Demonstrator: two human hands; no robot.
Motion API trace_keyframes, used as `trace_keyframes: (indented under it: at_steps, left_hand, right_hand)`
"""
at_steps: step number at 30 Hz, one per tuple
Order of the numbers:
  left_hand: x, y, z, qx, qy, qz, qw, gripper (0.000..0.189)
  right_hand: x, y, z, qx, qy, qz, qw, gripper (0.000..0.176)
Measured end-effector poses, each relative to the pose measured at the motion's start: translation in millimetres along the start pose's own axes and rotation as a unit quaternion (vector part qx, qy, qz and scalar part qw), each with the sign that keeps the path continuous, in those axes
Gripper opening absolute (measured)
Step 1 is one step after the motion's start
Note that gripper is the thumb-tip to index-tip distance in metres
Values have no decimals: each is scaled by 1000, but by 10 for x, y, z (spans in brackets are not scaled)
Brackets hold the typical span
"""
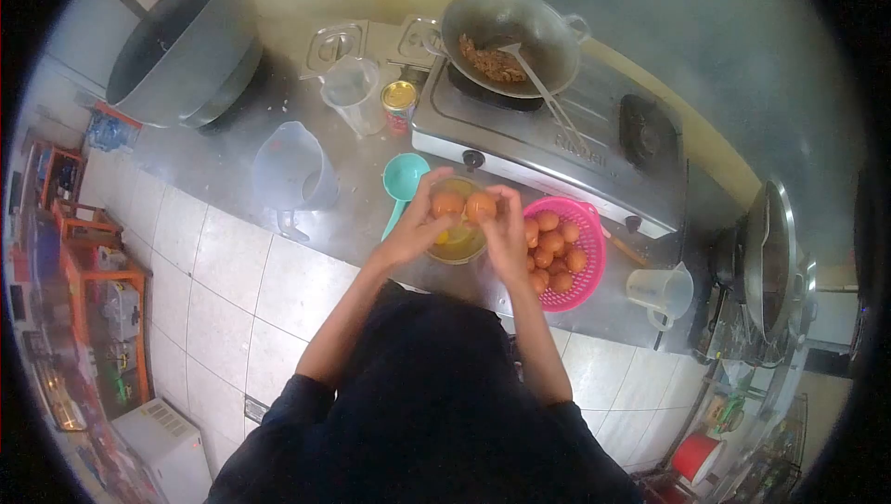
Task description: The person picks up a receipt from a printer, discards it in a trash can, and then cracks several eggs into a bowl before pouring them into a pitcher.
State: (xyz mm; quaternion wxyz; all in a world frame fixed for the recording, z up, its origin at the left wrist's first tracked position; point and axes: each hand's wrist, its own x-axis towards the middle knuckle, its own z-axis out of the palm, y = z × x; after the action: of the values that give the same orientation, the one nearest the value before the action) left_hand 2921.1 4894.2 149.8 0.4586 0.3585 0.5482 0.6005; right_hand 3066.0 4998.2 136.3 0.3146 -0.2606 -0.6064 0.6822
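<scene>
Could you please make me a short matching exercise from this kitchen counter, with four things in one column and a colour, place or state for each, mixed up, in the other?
1. wok
2. scoop
3. can
4. basket

A. turquoise, with a long handle
B. pink, holding brown eggs
C. on the stove, with brown food in it
D. upright, with a gold-coloured top

Right pairs: 1-C, 2-A, 3-D, 4-B

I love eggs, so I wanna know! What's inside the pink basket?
Brown eggs sit inside the pink basket. Whatever lies beneath them is covered, so it can't be seen.
</scene>
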Motion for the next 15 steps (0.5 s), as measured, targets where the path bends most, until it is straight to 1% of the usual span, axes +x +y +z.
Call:
trace_keyframes:
  at_steps: [1, 2, 4, 5, 7, 8, 10, 11, 13, 15]
  left_hand:
    - [5, -5, -40, -2, -21, 21, 1000, 71]
    - [27, -39, -87, 25, -31, 29, 999, 72]
    - [125, -193, -188, 80, -56, 46, 994, 74]
    - [186, -268, -229, 126, -63, 68, 988, 75]
    - [309, -399, -292, 215, -78, 112, 967, 75]
    - [358, -461, -317, 226, -92, 111, 963, 74]
    - [417, -518, -332, 245, -123, 108, 956, 73]
    - [429, -543, -357, 242, -128, 89, 958, 71]
    - [432, -516, -405, 236, -136, 51, 961, 67]
    - [425, -534, -414, 274, -117, 96, 950, 64]
  right_hand:
    - [69, 63, -120, 9, -65, 47, 997, 45]
    - [119, 139, -200, 18, -127, 93, 987, 45]
    - [188, -50, -154, -52, -176, 155, 971, 47]
    - [214, -114, -137, -86, -199, 187, 958, 47]
    - [264, -27, -176, -132, -212, 106, 962, 47]
    - [288, 28, -200, -156, -217, 65, 961, 48]
    - [304, 107, -215, -193, -188, 18, 963, 46]
    - [301, 150, -220, -213, -173, -6, 962, 46]
    - [265, 283, -228, -206, -142, -13, 968, 46]
    - [244, 388, -227, -215, -120, -18, 969, 47]
